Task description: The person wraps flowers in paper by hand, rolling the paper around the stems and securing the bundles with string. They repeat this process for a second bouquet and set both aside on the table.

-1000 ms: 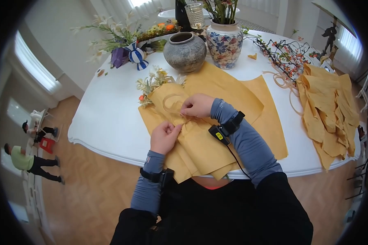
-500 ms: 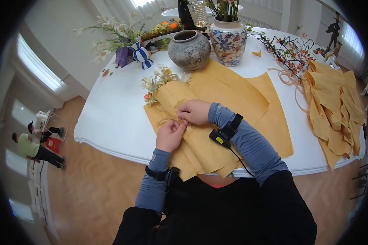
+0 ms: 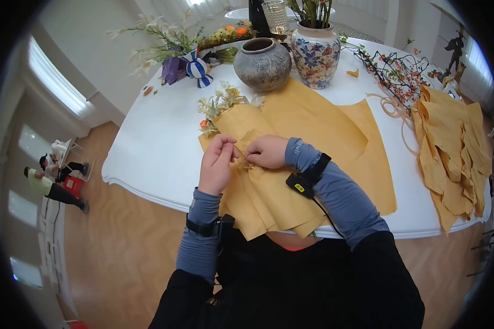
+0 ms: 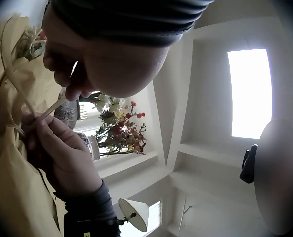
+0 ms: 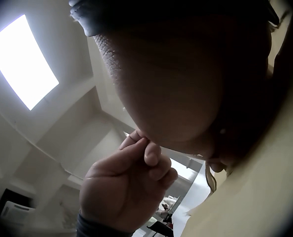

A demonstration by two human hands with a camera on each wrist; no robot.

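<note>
Surface (image 3: 142,159): white; vases (image 3: 262,66) at back.
Wrap (image 3: 282,205): on surface, flowers (image 3: 225,100) at far end.
Left hand (image 3: 218,164): pinching ribbon (image 4: 52,107), now drawn away from right.
Right hand (image 3: 270,151): pinching ribbon at gather.
Ribbon: straight between hands, tie likely tightening.

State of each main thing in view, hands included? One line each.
Left hand, pinching ribbon
Right hand, pinching ribbon
Ribbon, straight between the hands
Wrapping paper, gathered around flowers
Floral vase, upright, holding stems
Grey pot, upright, contents not visible
Paper pile, crumpled
</note>
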